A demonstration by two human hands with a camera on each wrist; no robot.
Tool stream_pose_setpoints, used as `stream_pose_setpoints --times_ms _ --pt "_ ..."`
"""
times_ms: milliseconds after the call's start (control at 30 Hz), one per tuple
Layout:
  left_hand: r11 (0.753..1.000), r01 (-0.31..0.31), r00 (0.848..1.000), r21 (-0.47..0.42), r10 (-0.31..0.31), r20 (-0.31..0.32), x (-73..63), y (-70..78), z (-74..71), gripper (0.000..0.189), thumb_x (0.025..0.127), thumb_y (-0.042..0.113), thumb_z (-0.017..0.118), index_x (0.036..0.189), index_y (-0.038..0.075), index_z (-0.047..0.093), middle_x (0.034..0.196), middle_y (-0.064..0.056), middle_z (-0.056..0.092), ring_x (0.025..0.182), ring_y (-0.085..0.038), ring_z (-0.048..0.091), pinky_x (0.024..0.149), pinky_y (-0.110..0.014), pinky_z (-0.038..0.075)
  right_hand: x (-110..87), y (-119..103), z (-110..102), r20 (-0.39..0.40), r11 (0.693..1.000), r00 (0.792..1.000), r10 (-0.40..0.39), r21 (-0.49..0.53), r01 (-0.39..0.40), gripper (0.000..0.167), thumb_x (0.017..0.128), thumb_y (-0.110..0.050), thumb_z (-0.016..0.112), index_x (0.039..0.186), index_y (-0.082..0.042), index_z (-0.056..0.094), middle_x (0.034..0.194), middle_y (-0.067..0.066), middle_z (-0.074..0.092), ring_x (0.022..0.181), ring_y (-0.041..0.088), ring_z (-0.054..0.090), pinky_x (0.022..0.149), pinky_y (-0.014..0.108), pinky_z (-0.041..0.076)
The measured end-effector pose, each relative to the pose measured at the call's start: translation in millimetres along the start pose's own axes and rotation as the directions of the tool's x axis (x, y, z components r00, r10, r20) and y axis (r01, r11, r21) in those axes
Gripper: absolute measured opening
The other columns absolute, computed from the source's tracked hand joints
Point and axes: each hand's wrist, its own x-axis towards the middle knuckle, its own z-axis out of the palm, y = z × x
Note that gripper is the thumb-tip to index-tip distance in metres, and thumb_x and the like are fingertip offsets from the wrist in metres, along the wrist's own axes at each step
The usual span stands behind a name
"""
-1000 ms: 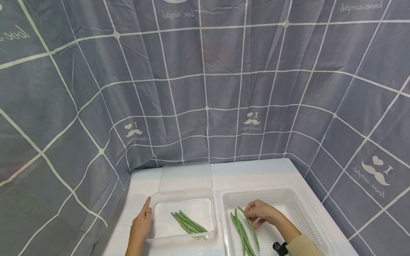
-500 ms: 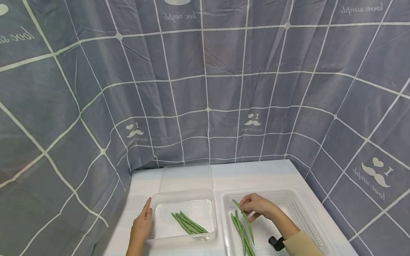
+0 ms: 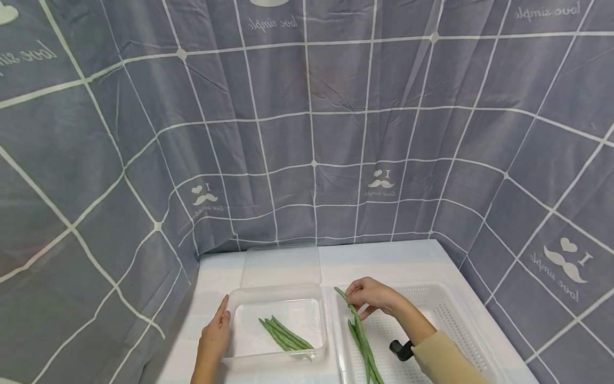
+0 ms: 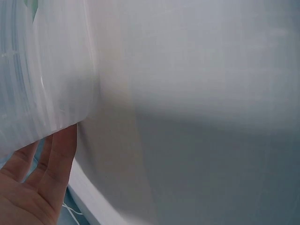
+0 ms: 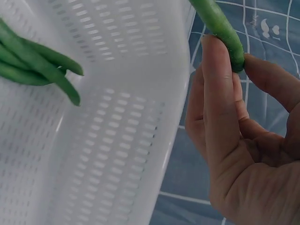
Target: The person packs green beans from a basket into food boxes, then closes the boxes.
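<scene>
My right hand pinches a green bean between thumb and fingers, over the left part of a white perforated basket. In the right wrist view, the held bean slants up from the fingertips. Below it, several loose beans lie along the basket's left side. To the left stands a clear plastic container with several beans in it. My left hand rests against its left wall; the left wrist view has these extended fingers partly hidden by the container.
Behind the container a clear flat lid lies on the white table. Grey checked curtains hang round the back and sides. A black wrist camera sits on my right wrist.
My right hand has lifted the bean away from the others and moved with it to the far left of the basket. The left hand keeps its place at the container.
</scene>
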Motion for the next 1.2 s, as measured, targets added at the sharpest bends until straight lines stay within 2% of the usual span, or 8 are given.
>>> stream_pose_setpoints --times_ms 300,467,933,1100,1200 --pt "1.0 0.005 1.0 -0.005 -0.005 0.0 -1.0 -0.4 -0.3 0.054 0.116 0.04 0.03 0.168 0.026 0.032 0.152 -0.029 0.055 0.136 -0.062 0.052 0.105 -0.08 0.044 15.4 -19.8 12.7 0.025 1.0 1.0 -0.012 0.023 0.012 0.023 0.096 -0.013 0.071 0.113 0.002 0.069 0.087 0.005 0.068 0.079 0.017 0.066 0.059 0.028 0.064" --pt "1.0 -0.001 1.0 -0.002 0.001 0.002 -1.4 -0.6 -0.5 0.054 0.116 0.04 0.031 0.168 0.025 0.033 0.15 -0.03 0.056 0.133 -0.063 0.054 0.101 -0.08 0.046 27.1 -29.1 23.5 0.056 0.999 0.998 -0.028 0.038 0.026 0.027 0.097 -0.014 0.071 0.116 0.004 0.068 0.089 0.005 0.069 0.08 0.017 0.067 0.06 0.029 0.064" --pt "1.0 -0.001 1.0 0.006 0.001 -0.004 1.0 0.8 0.4 0.056 0.116 0.044 0.027 0.167 0.024 0.033 0.151 -0.03 0.055 0.132 -0.063 0.055 0.101 -0.08 0.046 63.1 -53.1 56.5 0.122 0.999 0.992 -0.011 0.054 0.005 0.021 0.099 -0.012 0.071 0.115 0.001 0.071 0.093 0.006 0.07 0.076 0.014 0.069 0.062 0.029 0.065" --pt "1.0 -0.006 1.0 0.009 0.006 -0.001 2.5 -0.5 1.0 0.059 0.115 0.049 0.022 0.168 0.024 0.032 0.154 -0.029 0.053 0.134 -0.062 0.055 0.101 -0.08 0.046 75.7 -57.5 67.6 0.146 0.999 0.989 -0.001 0.052 -0.007 0.019 0.1 -0.011 0.069 0.115 0.001 0.071 0.09 0.005 0.072 0.074 0.013 0.07 0.063 0.03 0.065" --pt "1.0 -0.002 1.0 0.006 0.002 0.0 3.6 -0.3 0.9 0.057 0.116 0.046 0.025 0.168 0.024 0.031 0.155 -0.028 0.052 0.135 -0.062 0.054 0.102 -0.08 0.045 83.5 -60.1 74.2 0.155 0.999 0.988 -0.003 0.054 -0.005 0.016 0.1 -0.01 0.069 0.112 0.0 0.071 0.087 0.004 0.072 0.073 0.014 0.07 0.063 0.03 0.065"
